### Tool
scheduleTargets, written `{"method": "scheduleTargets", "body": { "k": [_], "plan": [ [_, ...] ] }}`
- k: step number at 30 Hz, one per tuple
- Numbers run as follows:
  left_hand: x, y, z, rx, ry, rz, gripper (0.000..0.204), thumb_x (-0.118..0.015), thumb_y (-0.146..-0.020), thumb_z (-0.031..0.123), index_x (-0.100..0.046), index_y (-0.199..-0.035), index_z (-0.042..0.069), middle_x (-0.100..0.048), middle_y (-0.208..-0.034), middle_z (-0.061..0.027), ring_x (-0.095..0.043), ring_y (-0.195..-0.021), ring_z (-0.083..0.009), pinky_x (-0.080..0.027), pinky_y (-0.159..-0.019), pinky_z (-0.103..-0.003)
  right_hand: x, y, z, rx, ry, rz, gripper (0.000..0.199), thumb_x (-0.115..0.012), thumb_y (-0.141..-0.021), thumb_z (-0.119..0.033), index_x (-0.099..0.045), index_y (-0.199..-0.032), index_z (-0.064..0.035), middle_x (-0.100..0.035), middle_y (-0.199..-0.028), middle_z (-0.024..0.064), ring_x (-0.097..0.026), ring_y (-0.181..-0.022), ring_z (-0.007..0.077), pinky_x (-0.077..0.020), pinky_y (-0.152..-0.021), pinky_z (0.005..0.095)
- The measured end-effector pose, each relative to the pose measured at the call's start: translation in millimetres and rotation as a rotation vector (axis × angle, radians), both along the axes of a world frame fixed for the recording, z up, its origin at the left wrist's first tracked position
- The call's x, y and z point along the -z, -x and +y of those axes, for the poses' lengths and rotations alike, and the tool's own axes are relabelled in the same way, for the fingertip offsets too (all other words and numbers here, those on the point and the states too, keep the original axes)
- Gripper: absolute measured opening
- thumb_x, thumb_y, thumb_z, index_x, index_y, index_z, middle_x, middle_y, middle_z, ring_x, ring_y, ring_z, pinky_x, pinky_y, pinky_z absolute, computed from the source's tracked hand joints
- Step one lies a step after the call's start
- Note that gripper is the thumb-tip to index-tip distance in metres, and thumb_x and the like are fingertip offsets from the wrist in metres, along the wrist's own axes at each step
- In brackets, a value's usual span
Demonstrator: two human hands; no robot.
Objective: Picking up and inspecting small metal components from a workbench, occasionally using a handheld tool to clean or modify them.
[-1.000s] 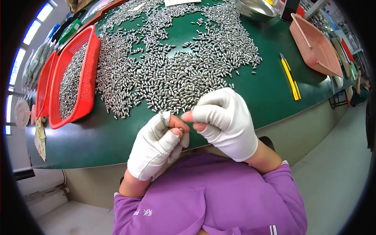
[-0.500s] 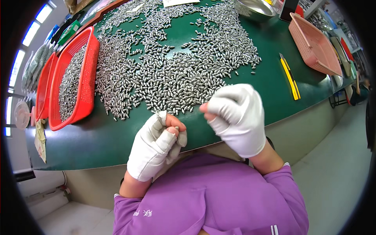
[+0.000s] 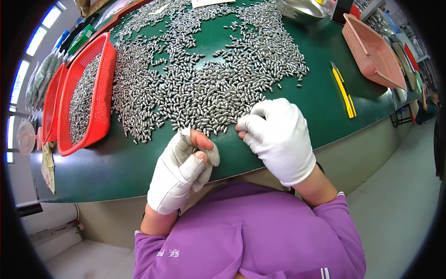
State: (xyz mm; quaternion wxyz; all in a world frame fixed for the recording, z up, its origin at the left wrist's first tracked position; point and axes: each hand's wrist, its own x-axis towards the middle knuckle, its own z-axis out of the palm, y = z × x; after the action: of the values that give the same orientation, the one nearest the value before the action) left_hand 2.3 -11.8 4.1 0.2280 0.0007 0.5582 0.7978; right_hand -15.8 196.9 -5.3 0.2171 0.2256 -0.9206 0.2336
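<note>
A broad spread of small silver metal pieces [image 3: 218, 93], short and pointed, lies on the green table. Both my hands wear white gloves that leave some fingertips bare. My left hand [image 3: 179, 172] is at the near edge of the spread, its fingers curled, with a small metal piece [image 3: 195, 149] showing between thumb and forefinger. To its right, my right hand [image 3: 282, 142] is closed in a pinch beside the near right edge of the pile. Its fingertips point left, and whatever is between them is hidden.
At left stands a red plastic basket [image 3: 108, 93] holding many metal pieces, with another red basket [image 3: 50, 111] beside it. A yellow cutter knife [image 3: 344, 90] lies at right, near a pink basket [image 3: 371, 51]. A metal bowl [image 3: 304, 10] sits at the back.
My left hand has shifted slightly left, and the piece now shows deeper between its thumb and forefinger. My right hand has turned slightly, its fingertips drawn together at the pile's edge.
</note>
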Motion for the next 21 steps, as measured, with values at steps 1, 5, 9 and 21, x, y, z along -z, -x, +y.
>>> {"method": "scheduleTargets", "body": {
  "k": [1,5,9,21],
  "plan": [
    [0,0,-2,0.025,-0.010,-0.018,0.014,-0.055,-0.094,0.011,-0.049,-0.106,0.005,-0.059,-0.084,-0.0068,-0.040,-0.051,-0.0047,-0.031,-0.045,-0.018,0,1,-1,0.000,0.001,0.000,0.010,-0.070,-0.069,-0.012,-0.061,-0.071,-0.0109,-0.056,-0.074,0.0037,-0.057,-0.073,0.0245,-0.0459,-0.059,0.0375],
    [-3,-2,-1,0.069,0.056,-0.037,0.012,-0.055,-0.095,0.010,-0.051,-0.104,0.004,-0.058,-0.081,-0.0052,-0.041,-0.052,-0.0041,-0.032,-0.046,-0.018,-5,2,-5,-0.108,0.178,0.024,0.012,-0.072,-0.069,-0.012,-0.061,-0.070,-0.0087,-0.056,-0.067,0.0057,-0.057,-0.062,0.0251,-0.0442,-0.052,0.0378],
    [-9,-1,3,0.107,0.119,-0.094,0.011,-0.055,-0.095,0.010,-0.054,-0.103,0.003,-0.058,-0.080,-0.0032,-0.042,-0.053,-0.0036,-0.032,-0.047,-0.018,-14,5,-12,-0.366,0.405,-0.034,0.018,-0.076,-0.067,-0.017,-0.063,-0.072,-0.0068,-0.056,-0.062,0.0069,-0.057,-0.053,0.0261,-0.0427,-0.046,0.0377],
    [1,-4,-2,0.044,-0.012,-0.073,0.014,-0.062,-0.095,0.015,-0.055,-0.102,0.004,-0.063,-0.081,-0.0048,-0.045,-0.055,-0.0031,-0.033,-0.047,-0.017,-4,3,-26,-0.421,0.589,-0.086,0.015,-0.078,-0.063,-0.010,-0.066,-0.072,-0.0091,-0.058,-0.063,0.0052,-0.058,-0.052,0.0227,-0.0425,-0.044,0.0343]
  ]
}}
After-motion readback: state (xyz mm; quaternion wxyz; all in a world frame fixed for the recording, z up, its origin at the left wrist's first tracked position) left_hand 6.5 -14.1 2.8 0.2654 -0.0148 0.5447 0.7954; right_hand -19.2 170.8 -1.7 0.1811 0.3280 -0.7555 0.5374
